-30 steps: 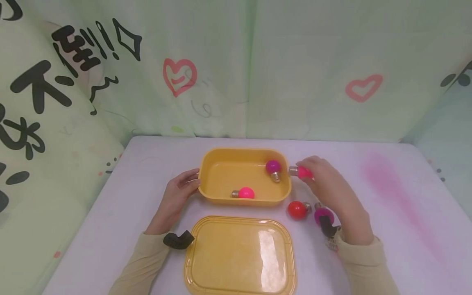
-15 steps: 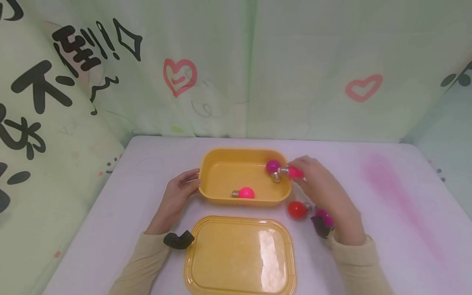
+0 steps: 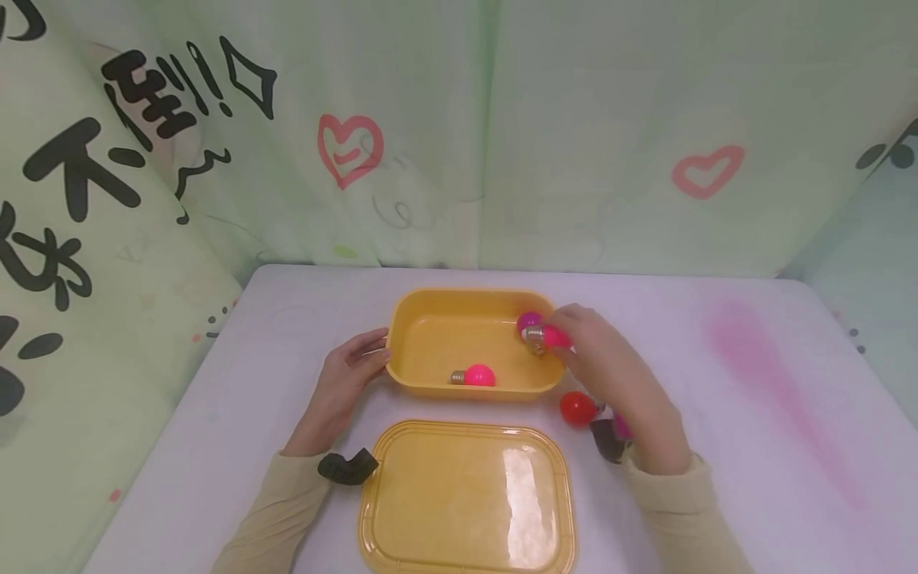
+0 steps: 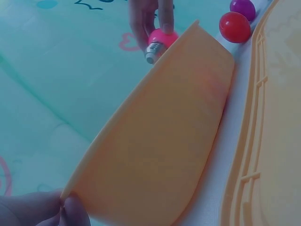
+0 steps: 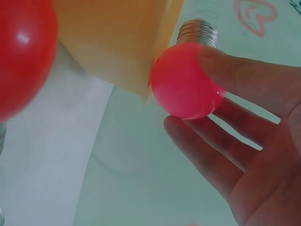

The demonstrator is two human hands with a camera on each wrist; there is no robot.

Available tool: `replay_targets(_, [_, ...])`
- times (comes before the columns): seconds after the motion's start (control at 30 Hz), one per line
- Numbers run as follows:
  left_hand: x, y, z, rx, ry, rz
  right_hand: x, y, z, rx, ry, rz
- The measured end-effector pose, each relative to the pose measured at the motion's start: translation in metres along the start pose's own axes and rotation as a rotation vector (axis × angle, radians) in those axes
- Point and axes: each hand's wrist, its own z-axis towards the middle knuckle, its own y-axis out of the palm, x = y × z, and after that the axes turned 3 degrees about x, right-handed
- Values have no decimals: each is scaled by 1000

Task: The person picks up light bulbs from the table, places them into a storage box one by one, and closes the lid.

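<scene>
My right hand pinches a pink light bulb between thumb and fingers, its metal screw base pointing left. It holds the bulb over the right end of a yellow plastic box. Inside the box lie a purple bulb, partly hidden behind the held one, and another pink bulb by the front wall. At the box's left end, my left hand grips the rim between thumb and fingers, as the left wrist view shows.
A yellow lid lies flat in front of the box. Right of it sit a red bulb and a purple bulb, the latter partly covered by the right wrist's black mount. A patterned curtain hangs behind the table.
My right hand has moved left with the pink bulb, from just outside the box's right end to above its inside. The left hand and the box have stayed put.
</scene>
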Motion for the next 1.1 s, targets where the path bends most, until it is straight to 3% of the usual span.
replay_targets(0.13, [0, 0, 0, -1, -7, -18, -3, 4, 2, 9, -18, 13])
replay_targets(0.47, [0, 1, 0, 0, -13, -30, -3, 20, 7, 71, -190, -15])
replay_targets(1.1, [2, 1, 0, 0, -6, -36, -7, 47, 17, 60, -216, -71])
